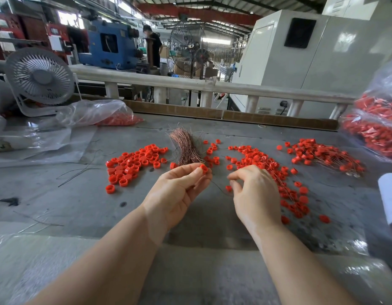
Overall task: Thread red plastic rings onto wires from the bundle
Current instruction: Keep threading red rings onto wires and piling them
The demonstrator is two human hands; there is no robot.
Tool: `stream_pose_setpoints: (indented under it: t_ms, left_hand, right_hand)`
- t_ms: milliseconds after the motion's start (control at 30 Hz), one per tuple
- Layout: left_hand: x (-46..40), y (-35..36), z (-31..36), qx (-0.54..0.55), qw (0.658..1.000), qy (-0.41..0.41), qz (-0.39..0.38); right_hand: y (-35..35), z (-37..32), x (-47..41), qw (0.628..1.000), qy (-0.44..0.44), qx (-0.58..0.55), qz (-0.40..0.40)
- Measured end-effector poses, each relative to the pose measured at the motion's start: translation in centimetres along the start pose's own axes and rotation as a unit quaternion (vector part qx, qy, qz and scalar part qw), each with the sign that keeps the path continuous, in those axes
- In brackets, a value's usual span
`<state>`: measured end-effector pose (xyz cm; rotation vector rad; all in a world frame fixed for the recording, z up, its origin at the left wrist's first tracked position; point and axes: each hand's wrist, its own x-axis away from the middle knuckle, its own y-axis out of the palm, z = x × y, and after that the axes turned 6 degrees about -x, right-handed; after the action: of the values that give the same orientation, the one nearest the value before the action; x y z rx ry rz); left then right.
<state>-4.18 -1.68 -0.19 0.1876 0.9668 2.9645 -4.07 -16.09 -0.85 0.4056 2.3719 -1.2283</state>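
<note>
My left hand pinches a red plastic ring between thumb and fingertips, just in front of the copper wire bundle. A thin dark wire runs from under that hand towards my right hand, whose fingers are curled with thumb and forefinger close together near the wire's end. Loose red rings lie in a pile to the left of the bundle. To the right, a heap of rings with wires through them spreads over the grey table.
A second heap of wired rings lies far right beside a clear bag of them. Another bag with red rings and a grey desk fan stand back left. Stray wires lie left. A white railing borders the table.
</note>
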Motion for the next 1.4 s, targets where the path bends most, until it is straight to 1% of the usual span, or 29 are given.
stream_pose_setpoints:
  t_ms: [33,100,233,467,533,667,767,867,1033,1400]
  left_hand:
    - [0.0,0.0,0.0,0.002,1.0,0.001,0.0]
    - [0.0,0.0,0.0,0.006,1.0,0.0,-0.002]
    - [0.0,0.0,0.0,0.012,1.0,-0.004,-0.01]
    - [-0.1,0.0,0.1,0.019,1.0,-0.003,-0.019]
    - [0.0,0.0,0.1,0.017,1.0,-0.003,-0.021]
    - [0.2,0.2,0.3,0.019,1.0,-0.002,-0.018]
    - [0.4,0.3,0.4,0.022,1.0,-0.002,-0.017]
    - [0.5,0.3,0.4,0.021,1.0,-0.007,-0.021]
    - [0.6,0.4,0.4,0.023,0.999,-0.021,-0.027]
    - [0.6,0.4,0.4,0.006,0.999,-0.024,-0.036]
  right_hand:
    - [0.0,-0.3,0.0,0.999,-0.022,-0.036,-0.003]
    - [0.0,-0.8,0.1,0.994,-0.046,-0.092,-0.036]
    - [-0.1,-0.9,0.2,0.985,-0.044,-0.149,-0.078]
    - [-0.2,-1.0,0.2,0.967,-0.04,-0.233,-0.095]
    - [-0.1,-1.0,0.1,0.968,-0.034,-0.231,-0.091]
    - [0.0,-0.7,-0.2,0.975,-0.031,-0.219,-0.022]
    - [-0.2,-0.8,-0.2,0.97,-0.047,-0.239,0.007]
    - [-0.2,-1.0,0.0,0.97,-0.074,-0.231,0.011]
    - [-0.5,-1.2,0.1,0.97,-0.085,-0.227,0.016]
    - [-0.5,-1.4,0.1,0.973,-0.08,-0.214,0.016]
